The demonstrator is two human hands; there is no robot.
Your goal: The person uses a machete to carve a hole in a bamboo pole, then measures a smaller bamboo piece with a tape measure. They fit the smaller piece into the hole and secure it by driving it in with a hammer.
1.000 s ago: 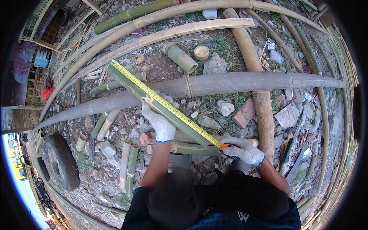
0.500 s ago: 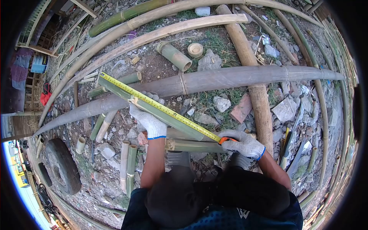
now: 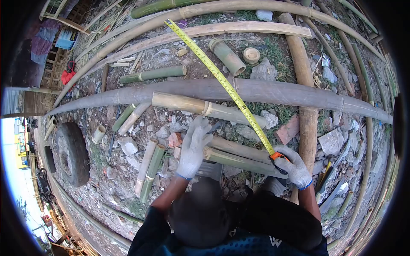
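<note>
My right hand [image 3: 294, 167], in a white knit glove, grips an orange and black tape measure [image 3: 279, 156]. Its yellow blade [image 3: 222, 83] is pulled out far, slanting up and left over the bamboo. My left hand [image 3: 194, 145], also gloved, is open and holds nothing. Just above its fingertips a tan bamboo piece [image 3: 183, 104] lies against the long grey bamboo pole [image 3: 282, 90], and the blade crosses over this piece near its right end. Below the right part of the blade, a green bamboo length [image 3: 239, 160] lies beside a tan one [image 3: 232, 147], close to my feet.
A thick tan bamboo pole [image 3: 306, 128] runs under the grey one at right. Short bamboo cuts [image 3: 228, 57], rubble and a broken brick [image 3: 288, 129] litter the ground. A tyre [image 3: 72, 154] stands at left. A saw-like blade [image 3: 334, 197] lies at right.
My left hand has let go of the bamboo piece, which now lies against the grey pole. The tape measure has moved right, its blade now steeper and free of the piece's edge.
</note>
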